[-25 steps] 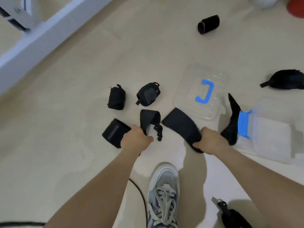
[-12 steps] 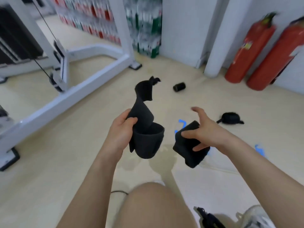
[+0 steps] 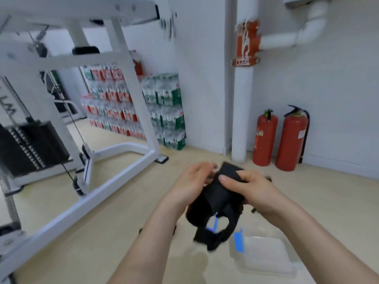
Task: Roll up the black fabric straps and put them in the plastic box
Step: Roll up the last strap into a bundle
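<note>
Both hands are raised in front of the body with a black fabric strap (image 3: 217,196) between them, well above the pale, smooth floor (image 3: 98,226). The strap is soft, matte woven cloth, a broad flat band. Its upper end sits at the fingertips, and from there its long axis slants down and to the left across the gap between the hands. Below the hands it sags into limp loops with the loose end hanging towards the floor. Motion blur hides whether this is one piece or two.

The left hand (image 3: 195,182) is cupped against the band's left side, its fingers curled over the upper edge and gripping it. The right hand (image 3: 249,186) pinches the band, with the thumb lying flat across the front face and the other fingers wrapped behind. Both forearms reach forward, wrists bent slightly inward.

Below and to the right of the right hand, the plastic box (image 3: 266,261) lies on the floor. It is clear, rectangular and round-cornered, with a blue latch (image 3: 239,241) on the end nearest the strap.
</note>
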The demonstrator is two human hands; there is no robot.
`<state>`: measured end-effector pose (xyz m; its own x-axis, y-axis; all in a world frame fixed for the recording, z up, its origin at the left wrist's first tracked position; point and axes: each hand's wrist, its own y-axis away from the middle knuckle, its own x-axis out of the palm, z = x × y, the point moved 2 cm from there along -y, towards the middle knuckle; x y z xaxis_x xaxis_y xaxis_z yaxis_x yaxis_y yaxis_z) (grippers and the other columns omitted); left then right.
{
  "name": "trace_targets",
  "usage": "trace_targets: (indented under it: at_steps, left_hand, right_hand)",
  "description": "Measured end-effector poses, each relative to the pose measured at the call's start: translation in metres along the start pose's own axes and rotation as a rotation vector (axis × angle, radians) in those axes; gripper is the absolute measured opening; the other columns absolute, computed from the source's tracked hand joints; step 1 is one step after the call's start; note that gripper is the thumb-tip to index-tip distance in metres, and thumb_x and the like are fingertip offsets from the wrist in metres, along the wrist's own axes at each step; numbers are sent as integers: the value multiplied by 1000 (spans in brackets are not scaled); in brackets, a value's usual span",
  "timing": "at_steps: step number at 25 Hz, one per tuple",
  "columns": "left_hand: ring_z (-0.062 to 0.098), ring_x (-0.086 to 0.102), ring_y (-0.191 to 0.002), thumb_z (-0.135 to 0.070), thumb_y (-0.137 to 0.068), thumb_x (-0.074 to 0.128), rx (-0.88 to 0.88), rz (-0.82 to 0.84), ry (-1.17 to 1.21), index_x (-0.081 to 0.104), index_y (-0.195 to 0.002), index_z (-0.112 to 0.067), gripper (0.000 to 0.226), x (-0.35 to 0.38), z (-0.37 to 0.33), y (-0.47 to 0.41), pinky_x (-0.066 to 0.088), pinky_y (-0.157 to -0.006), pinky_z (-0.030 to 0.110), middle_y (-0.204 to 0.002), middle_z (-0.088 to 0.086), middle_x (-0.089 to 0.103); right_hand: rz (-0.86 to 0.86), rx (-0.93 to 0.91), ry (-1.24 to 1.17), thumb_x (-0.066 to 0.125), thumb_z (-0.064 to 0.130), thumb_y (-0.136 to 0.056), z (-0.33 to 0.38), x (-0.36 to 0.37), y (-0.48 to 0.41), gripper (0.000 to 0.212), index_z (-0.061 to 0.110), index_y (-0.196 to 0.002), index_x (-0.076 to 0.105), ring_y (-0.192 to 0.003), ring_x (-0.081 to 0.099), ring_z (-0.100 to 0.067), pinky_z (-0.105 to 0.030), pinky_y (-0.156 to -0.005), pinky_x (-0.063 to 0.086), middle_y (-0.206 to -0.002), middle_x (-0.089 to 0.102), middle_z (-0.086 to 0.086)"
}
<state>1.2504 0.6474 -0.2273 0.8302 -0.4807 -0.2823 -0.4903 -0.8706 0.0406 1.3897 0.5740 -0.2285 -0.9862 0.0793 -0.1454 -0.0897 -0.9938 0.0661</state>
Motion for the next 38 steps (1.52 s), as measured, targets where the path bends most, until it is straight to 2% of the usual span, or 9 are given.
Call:
trace_targets:
  at_steps: [7,11,13,17,23,28,31,34,38]
  left_hand:
    - [12,51,-64,-41,-97,55,65,-43,-44,57,-74,-11,37,17,8,-7,41,-61,26,-67,0,54]
    - [10,31,-43,-25,-93,63,84,-282,192,47,-58,-13,40,-5,7,-4,26,-45,22,-47,-5,38]
    - [13,36,-48,-24,-89,69,11,-408,160,51,-62,-12,34,-29,17,-7,30,-49,25,-52,-3,43]
    - [19,54,-109,-21,-84,66,-70,-444,-763,62,-99,-34,20,-43,32,-4,46,-89,35,-104,-5,61]
    - [7,69,-100,-29,-94,62,34,212,-65,68,-113,-23,20,16,18,14,55,-85,20,-107,-5,74]
    - [17,71,-85,-27,-101,53,-38,-417,371,65,-101,-19,15,0,21,2,59,-73,30,-93,-1,76]
    - [20,60,-99,-28,-101,50,-26,-661,-57,60,-118,-17,22,-34,30,-4,49,-88,37,-111,0,65]
    - [20,56,-98,-25,-99,53,-24,-600,-337,59,-118,-14,23,-40,35,-1,43,-83,33,-105,-4,60]
    - [25,70,-102,-27,-96,58,-108,-111,369,65,-113,-17,21,-12,24,9,54,-80,35,-103,1,75]
  right_hand:
    - [-44,135,-233,63,24,-95,-4,-21,-7,19,10,-85,71,-61,65,-13,-19,-51,49,-73,69,-5]
    - [-415,239,-435,64,24,-94,-17,-43,-21,13,13,-87,67,-71,61,-19,-26,-59,45,-75,66,-5]
    - [-510,248,-515,65,28,-93,-21,-50,-22,16,14,-85,66,-69,61,-21,-26,-57,44,-73,66,-5]
    - [-498,258,-486,67,34,-91,-21,-41,-19,22,13,-90,66,-65,65,-24,-33,-60,51,-75,69,-9]
    - [-340,277,-453,67,31,-92,-20,-22,-22,31,3,-105,69,-84,72,-29,-45,-83,59,-90,75,-16]
    - [-207,139,-373,67,11,-89,-5,-33,-9,18,8,-106,74,-64,70,-12,-23,-59,57,-82,76,-7]
    - [-414,63,-596,61,9,-93,-8,-59,-7,21,14,-110,71,-57,67,-9,-19,-50,53,-87,72,-4]
    - [-452,13,-967,51,10,-100,-14,-69,-9,21,21,-110,66,-51,58,-5,-12,-34,36,-89,63,-2]
    - [-327,20,-1184,46,-2,-99,-10,-47,-12,25,8,-106,68,-81,65,-15,-15,-54,56,-101,59,-13]
